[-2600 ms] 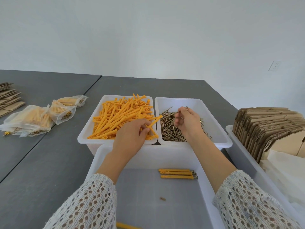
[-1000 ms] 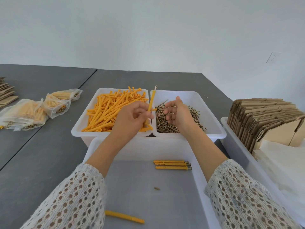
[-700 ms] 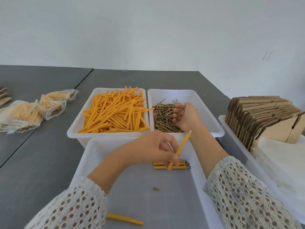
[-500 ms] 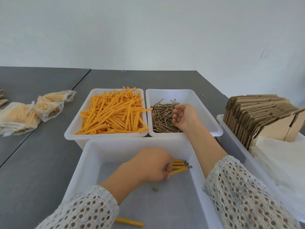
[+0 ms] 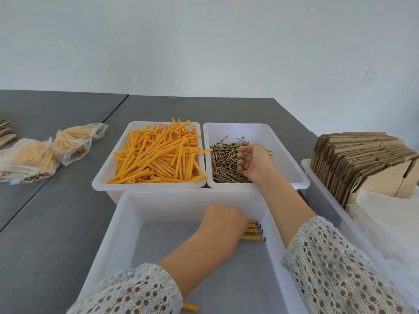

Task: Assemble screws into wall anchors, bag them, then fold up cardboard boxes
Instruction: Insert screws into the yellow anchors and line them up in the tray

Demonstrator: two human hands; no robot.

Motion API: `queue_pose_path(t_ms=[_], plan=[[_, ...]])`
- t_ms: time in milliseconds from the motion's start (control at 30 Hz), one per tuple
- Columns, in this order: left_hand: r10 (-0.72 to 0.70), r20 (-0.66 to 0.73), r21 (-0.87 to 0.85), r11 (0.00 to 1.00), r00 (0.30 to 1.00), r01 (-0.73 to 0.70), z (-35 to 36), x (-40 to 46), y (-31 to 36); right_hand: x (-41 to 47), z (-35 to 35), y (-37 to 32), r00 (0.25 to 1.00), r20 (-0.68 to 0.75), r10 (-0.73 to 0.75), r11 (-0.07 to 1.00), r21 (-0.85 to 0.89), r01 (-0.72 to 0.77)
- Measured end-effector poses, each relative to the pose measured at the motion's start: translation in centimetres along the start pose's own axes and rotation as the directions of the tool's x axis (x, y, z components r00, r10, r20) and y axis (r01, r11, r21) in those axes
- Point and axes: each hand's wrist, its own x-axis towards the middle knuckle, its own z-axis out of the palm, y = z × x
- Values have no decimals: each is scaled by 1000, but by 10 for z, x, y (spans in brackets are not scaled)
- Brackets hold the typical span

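The left hand (image 5: 223,225) rests knuckles-up inside the near bin (image 5: 118,225), fingers curled over the assembled anchors (image 5: 255,232) whose screw heads stick out to its right; whether it grips one cannot be told. Beyond the near bin, the right hand (image 5: 254,163) lies palm-up in the screw bin (image 5: 288,159), its fingers cupping a few screws (image 5: 223,164). Left of the screw bin sits the bin of orange anchors (image 5: 158,152). Filled bags (image 5: 45,152) lie farther left on the grey tabletop (image 5: 56,223), flat cardboard boxes (image 5: 362,155) to the right, a white wall (image 5: 204,41) behind.
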Motion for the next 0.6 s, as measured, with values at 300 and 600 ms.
queue_pose_path(t_ms=[300, 600], plan=[[-27, -44, -49, 998, 999, 25, 4, 2, 0, 0, 1, 1, 1000, 9, -17, 998, -57, 17], [-46, -145, -99, 995, 988, 31, 11, 2, 2, -2, 4, 2, 999, 15, -32, 986, -161, 34]])
